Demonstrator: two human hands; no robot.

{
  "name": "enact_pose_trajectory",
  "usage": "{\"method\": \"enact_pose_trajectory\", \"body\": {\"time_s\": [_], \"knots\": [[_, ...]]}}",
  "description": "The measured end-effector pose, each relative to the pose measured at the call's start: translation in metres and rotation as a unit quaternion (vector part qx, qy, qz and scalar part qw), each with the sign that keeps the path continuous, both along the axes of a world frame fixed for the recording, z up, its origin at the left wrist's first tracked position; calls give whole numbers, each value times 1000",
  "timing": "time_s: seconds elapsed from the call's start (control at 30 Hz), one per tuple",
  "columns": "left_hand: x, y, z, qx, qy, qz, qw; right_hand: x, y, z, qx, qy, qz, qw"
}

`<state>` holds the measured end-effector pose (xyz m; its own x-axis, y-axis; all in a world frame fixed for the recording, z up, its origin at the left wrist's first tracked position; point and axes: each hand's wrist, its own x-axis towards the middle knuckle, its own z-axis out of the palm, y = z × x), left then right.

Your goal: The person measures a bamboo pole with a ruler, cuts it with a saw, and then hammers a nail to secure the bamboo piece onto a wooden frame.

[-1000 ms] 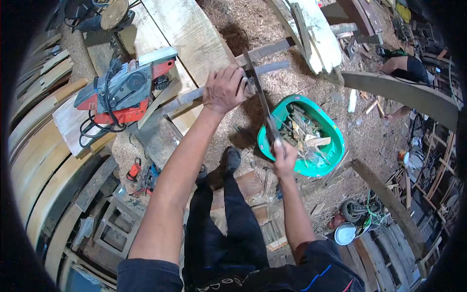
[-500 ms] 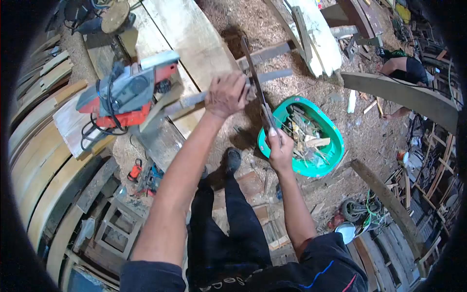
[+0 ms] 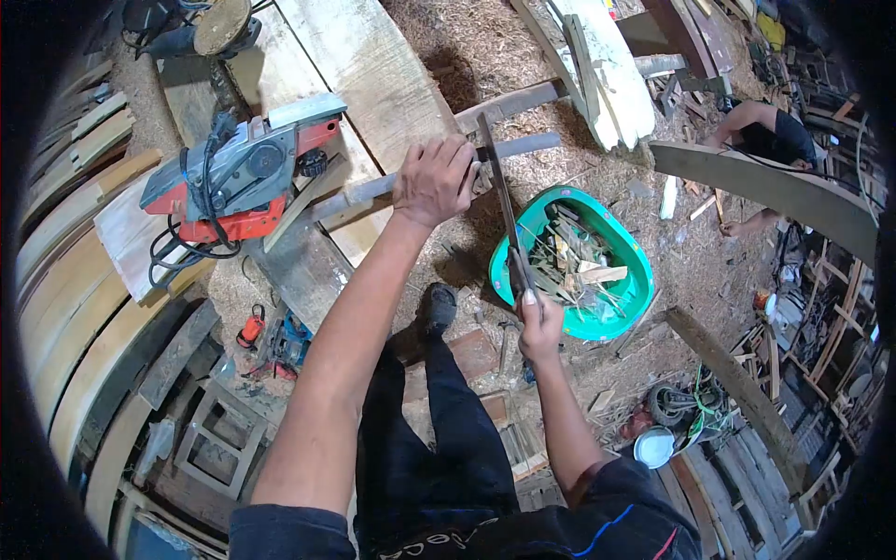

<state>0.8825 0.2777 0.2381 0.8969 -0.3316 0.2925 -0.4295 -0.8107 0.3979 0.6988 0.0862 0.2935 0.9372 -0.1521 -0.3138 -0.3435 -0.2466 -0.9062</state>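
My right hand (image 3: 541, 327) is closed around the handle of a handsaw (image 3: 502, 201), its long narrow blade seen almost edge-on and pointing away from me. Near its tip, the blade crosses a narrow grey wooden strip (image 3: 532, 145). My left hand (image 3: 434, 182) presses down on that strip, fingers curled over it just left of the blade. The strip lies across a wide pale plank (image 3: 373, 75), and its right end sticks out past the plank's edge. What lies under my left palm is hidden.
A green tub (image 3: 637, 271) of wood scraps stands right of the saw. A red and grey electric planer (image 3: 247, 177) rests at left. Another person (image 3: 779, 131) crouches at far right, behind a curved timber (image 3: 775, 177). Shavings cover the ground.
The saw and my right hand have moved back towards me, along the blade's length. My left hand stays in place on the strip. The other person's arm has shifted.
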Motion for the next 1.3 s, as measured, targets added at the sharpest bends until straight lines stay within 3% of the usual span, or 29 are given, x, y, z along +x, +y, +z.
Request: {"method": "enact_pose_trajectory", "body": {"time_s": [0.13,0.33,0.47,0.6,0.77,1.0,1.03,1.07,1.13,1.17,1.2,1.3], "knots": [[0,0,-5,-13,-14,10,1000,56,0,-15,36,59,-6,998],[3,1,-3,-8,-20,-15,1000,46,10,-14,50,48,-38,997],[-5,3,-4,-5,0,-13,1000,62,8,-13,136,81,-80,984],[0,0,-1,-14,-3,-15,1000,56,19,-12,33,54,-45,997],[1,2,-1,-2,4,-25,1000,51,16,-26,39,31,-52,997],[-1,1,-3,-13,-17,-15,1000,74,-11,-29,188,69,-96,975],[-1,0,-3,-16,-15,-12,1000,81,-10,-22,330,116,-160,923],[-4,0,-4,-12,-11,-9,1000,83,-20,-34,409,146,-157,887],[-2,-1,-2,-2,-10,-6,1000,89,-25,-28,340,84,-71,934],[-2,-1,0,-7,10,-8,1000,88,-18,-11,117,13,-14,993],[-4,0,0,0,5,-7,1000,89,0,22,-113,-54,42,991],[-5,-2,1,8,5,-19,1000,66,11,13,-22,16,-39,999]]}}
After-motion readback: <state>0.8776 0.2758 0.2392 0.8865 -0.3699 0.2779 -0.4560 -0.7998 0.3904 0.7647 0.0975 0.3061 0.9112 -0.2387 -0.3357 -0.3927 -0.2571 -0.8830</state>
